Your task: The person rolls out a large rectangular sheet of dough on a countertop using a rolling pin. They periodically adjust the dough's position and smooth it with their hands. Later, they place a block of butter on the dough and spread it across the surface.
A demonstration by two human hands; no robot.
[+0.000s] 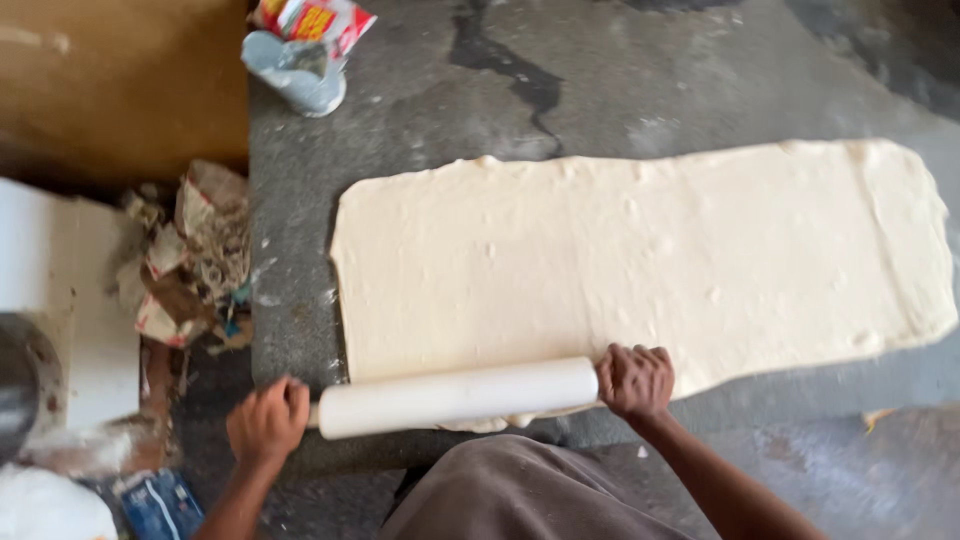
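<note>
2 hands, left hand (268,421) and right hand (635,380), closed on the white rolling pin (457,397) ends, lower centre; dough sheet (640,265) looks soft, stretchy, tear-prone

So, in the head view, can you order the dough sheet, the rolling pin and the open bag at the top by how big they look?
1. Dough sheet, by far the largest.
2. Rolling pin, held by the left hand and right hand.
3. Open bag, smallest, though it is farther away and partly cut off.
</note>
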